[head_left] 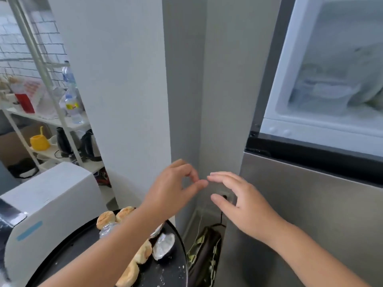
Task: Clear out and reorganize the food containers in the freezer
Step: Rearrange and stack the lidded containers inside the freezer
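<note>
The freezer compartment [331, 65] stands open at the upper right, with frosted walls and pale frozen containers and bags [323, 94] blurred inside. Both my hands are raised in front of the wall corner, below and left of the freezer. My left hand [176, 185] has its thumb and forefinger curved toward each other and holds nothing. My right hand [238, 201] is spread with relaxed fingers, its fingertips nearly meeting the left thumb. Neither hand touches the freezer.
A round black table [174, 274] at the bottom holds several bread rolls [105, 219] and foil-wrapped items [163, 245]. A white appliance [47, 204] stands at left. A white shelf rack [41, 65] with bottles [71, 98] and kettles stands behind. The steel fridge door [310, 214] fills the lower right; a bag [205, 251] lies beside it.
</note>
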Demonstrator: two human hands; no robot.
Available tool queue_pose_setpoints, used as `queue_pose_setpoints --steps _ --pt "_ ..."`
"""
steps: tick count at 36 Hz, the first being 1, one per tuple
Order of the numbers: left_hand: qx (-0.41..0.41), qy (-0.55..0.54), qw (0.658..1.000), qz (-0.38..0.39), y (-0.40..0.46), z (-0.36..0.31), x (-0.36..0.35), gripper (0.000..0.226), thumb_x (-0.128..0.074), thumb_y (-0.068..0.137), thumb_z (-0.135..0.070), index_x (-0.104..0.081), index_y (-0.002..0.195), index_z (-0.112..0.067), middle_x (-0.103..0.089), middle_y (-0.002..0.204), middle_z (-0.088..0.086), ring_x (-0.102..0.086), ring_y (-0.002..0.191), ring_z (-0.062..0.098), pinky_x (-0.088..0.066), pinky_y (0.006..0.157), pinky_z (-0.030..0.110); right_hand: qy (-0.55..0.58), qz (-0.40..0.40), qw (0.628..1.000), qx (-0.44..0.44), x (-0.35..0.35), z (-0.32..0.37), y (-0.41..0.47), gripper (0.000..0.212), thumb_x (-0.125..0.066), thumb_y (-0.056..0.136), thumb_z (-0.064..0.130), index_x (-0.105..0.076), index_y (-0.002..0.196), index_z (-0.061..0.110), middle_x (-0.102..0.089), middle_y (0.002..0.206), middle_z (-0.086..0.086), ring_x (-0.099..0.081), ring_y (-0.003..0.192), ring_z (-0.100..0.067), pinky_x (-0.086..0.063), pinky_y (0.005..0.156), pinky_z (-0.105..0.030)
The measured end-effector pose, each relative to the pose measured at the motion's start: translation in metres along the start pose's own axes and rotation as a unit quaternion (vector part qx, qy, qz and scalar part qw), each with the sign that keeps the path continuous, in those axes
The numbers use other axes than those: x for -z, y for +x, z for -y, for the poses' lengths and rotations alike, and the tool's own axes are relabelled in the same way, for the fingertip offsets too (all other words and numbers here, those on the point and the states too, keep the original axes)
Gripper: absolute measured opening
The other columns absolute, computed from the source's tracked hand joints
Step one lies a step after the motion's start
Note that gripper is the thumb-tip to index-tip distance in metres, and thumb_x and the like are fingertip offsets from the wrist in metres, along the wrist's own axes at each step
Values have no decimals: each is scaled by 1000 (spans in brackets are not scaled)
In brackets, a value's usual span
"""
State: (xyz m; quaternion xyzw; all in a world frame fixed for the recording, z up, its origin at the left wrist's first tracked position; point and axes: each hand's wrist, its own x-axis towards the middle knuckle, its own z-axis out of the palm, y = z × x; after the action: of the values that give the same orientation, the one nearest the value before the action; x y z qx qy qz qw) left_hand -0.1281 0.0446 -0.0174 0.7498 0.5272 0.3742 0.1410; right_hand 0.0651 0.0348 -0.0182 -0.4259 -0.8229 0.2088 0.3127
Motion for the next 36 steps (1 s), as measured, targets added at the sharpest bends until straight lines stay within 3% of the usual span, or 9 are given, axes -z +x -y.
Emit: queue_pose_setpoints --steps 3,8,11,14,18,21,25,32,36 --pt "-72 -11 997 2 27 -37 3 37 -48 81 -57 -62 73 -23 -59 89 -7 -59 80 14 -43 73 25 -41 -36 998 15 44 2 -7 30 -57 90 34 -56 120 40 -49 123 34 -40 119 15 -23 96 2" --pt "-186 -32 981 50 66 -93 0 26 -50 85 -50 -62 94 -28 -59 95 -8 -53 94 2 -36 79 8 -81 -113 990 17 112 4 -18 25 -59 85 35 -64 109 37 -60 110 31 -51 111 10 -34 94 -5" --pt "-232 -43 969 75 89 -121 -8 13 -60 87 -37 -63 96 -27 -59 99 -11 -55 94 6 -40 80 13 -106 -148 983 3 147 -1 -23 21 -59 84 36 -64 104 41 -61 108 32 -52 109 9 -35 89 -3" --pt "-269 -37 958 90 111 -147 -19 16 -58 86 -40 -62 98 -31 -56 103 -16 -54 97 3 -40 81 14 -118 -169 978 -24 178 -11 -27 19 -57 82 42 -62 99 48 -57 110 37 -48 111 13 -36 86 -3" --pt "-313 -17 944 101 142 -184 -34 20 -56 85 -45 -60 101 -33 -53 106 -19 -50 99 -3 -39 79 11 -154 -196 967 -46 217 -25 -33 17 -60 85 36 -62 99 46 -61 104 33 -51 109 9 -36 91 -6" --pt "-345 -7 933 101 165 -210 -47 21 -56 84 -47 -59 101 -35 -50 107 -20 -50 92 -7 -36 72 7 -196 -216 954 -61 244 -39 -37 18 -60 85 36 -64 103 41 -60 105 31 -50 108 10 -33 92 -4" --pt "-375 0 922 101 193 -241 -70 23 -55 82 -50 -59 100 -37 -51 106 -18 -49 98 -4 -37 85 12 -228 -248 938 -82 275 -59 -43 19 -63 86 31 -67 105 33 -62 106 25 -51 105 8 -32 90 -4" --pt "-391 18 912 120 236 -284 -109 22 -64 82 -42 -60 100 -30 -50 99 -14 -47 86 0 -33 74 7 -270 -282 913 -116 321 -102 -48 19 -64 86 28 -67 105 28 -62 106 20 -51 107 0 -35 93 -15" --pt "-387 54 912 125 265 -305 -124 28 -66 82 -38 -59 106 -24 -54 108 -3 -51 99 12 -31 77 16 -306 -296 893 -147 345 -125 -43 24 -65 84 26 -67 107 23 -64 112 6 -53 111 -15 -38 95 -27"
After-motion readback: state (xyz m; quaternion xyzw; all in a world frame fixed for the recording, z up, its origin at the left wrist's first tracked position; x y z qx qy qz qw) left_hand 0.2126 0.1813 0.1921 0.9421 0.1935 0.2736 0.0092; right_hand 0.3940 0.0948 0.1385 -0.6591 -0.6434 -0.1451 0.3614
